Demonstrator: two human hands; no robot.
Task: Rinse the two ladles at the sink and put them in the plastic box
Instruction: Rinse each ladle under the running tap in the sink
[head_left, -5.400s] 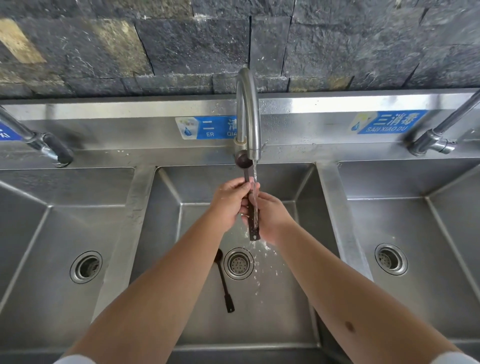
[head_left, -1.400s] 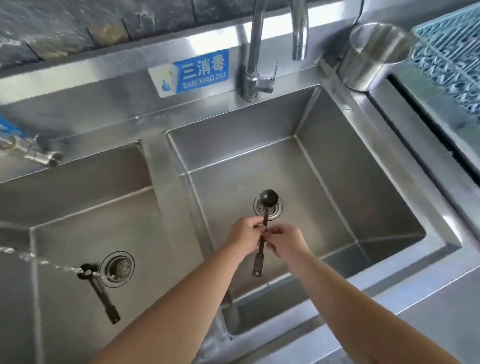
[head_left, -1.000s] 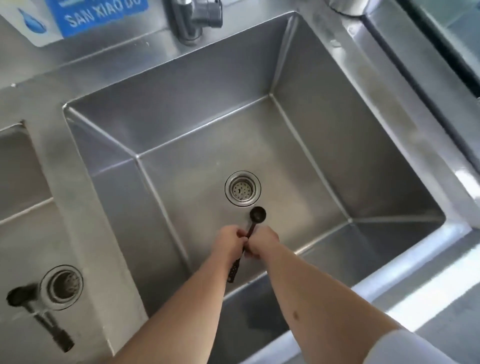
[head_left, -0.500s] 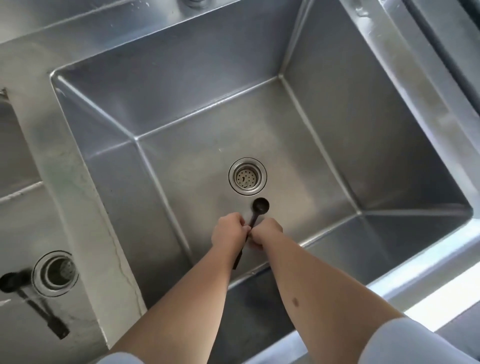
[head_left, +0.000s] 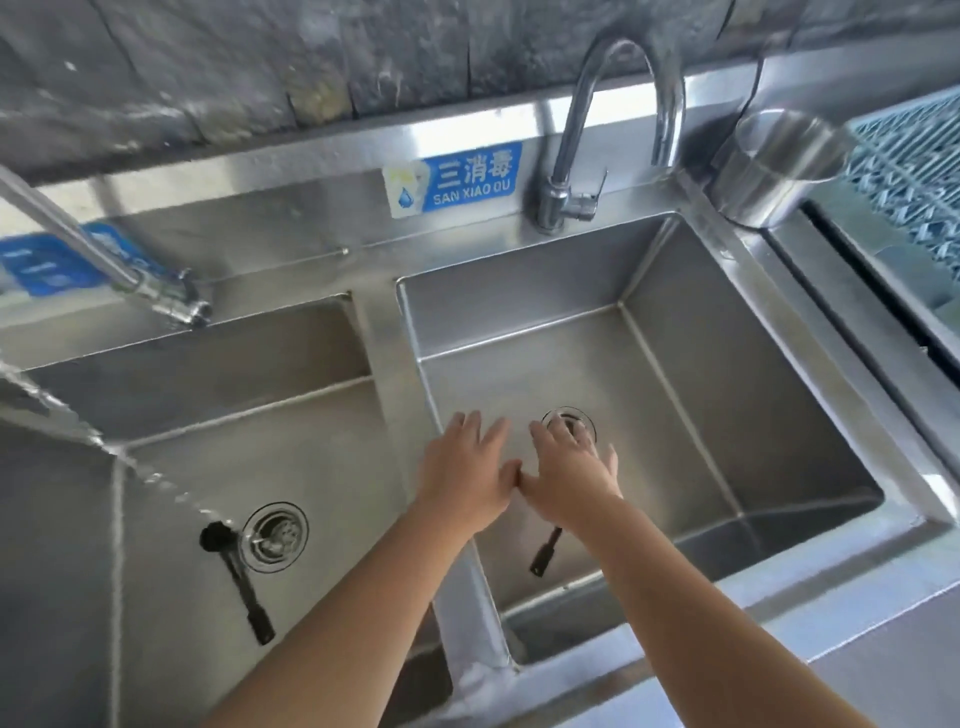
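Two hands hover palm-down over the right basin (head_left: 519, 332), at centre frame. Left hand (head_left: 465, 480): fingers spread, holding nothing. Right hand (head_left: 569, 480): fingers spread, holding nothing, fingertips over the drain (head_left: 582, 418). Thumbs touch or nearly touch; cannot tell which.

One dark ladle (head_left: 544, 552) lies on the floor of the right basin, under the right wrist; only its handle end shows, bowl hidden. Second ladle (head_left: 236, 577) lies in the left basin (head_left: 208, 364), lower left of frame, bowl just beside that basin's drain (head_left: 274, 536), handle pointing toward the bottom edge.

Water stream (head_left: 156, 480) runs diagonally from the left edge down to the left drain. Curved tap (head_left: 563, 150) stands behind the right basin, upper centre. Blue label (head_left: 452, 179) sits left of it on the backsplash. Steel cup (head_left: 774, 166) stands at upper right, beside a blue lattice crate (head_left: 904, 156).
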